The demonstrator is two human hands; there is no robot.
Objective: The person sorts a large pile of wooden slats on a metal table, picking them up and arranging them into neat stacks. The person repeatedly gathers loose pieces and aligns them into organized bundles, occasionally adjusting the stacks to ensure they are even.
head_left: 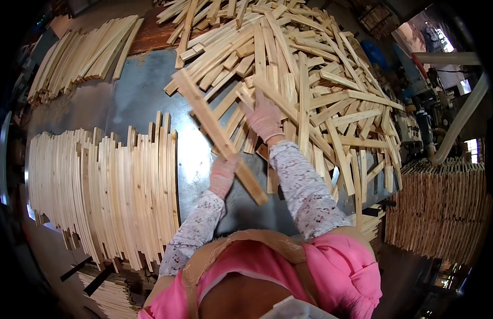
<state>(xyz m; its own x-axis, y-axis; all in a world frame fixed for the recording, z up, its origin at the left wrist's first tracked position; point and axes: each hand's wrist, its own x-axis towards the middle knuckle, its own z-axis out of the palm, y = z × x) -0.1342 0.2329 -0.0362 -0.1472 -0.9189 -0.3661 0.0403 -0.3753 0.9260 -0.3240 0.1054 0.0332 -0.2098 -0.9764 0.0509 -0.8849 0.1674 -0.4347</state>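
My left hand (223, 175), in a pale pink glove, grips a wooden strip (212, 122) near its lower part. That strip slants from upper left to lower right above the metal table. Reaching forward, my right hand (264, 118) is at the near edge of a jumbled pile of wooden strips (305, 85). Its gloved fingers are closed around the end of a pale strip (278, 101) there; the fingertips are partly hidden among the wood.
Strips lie side by side in a row (108, 186) on the table's left. Another row (87, 53) lies farther back. The grey metal table (190, 186) shows between row and pile. At right stand stacked strips (438, 207) and a pale hose (464, 117).
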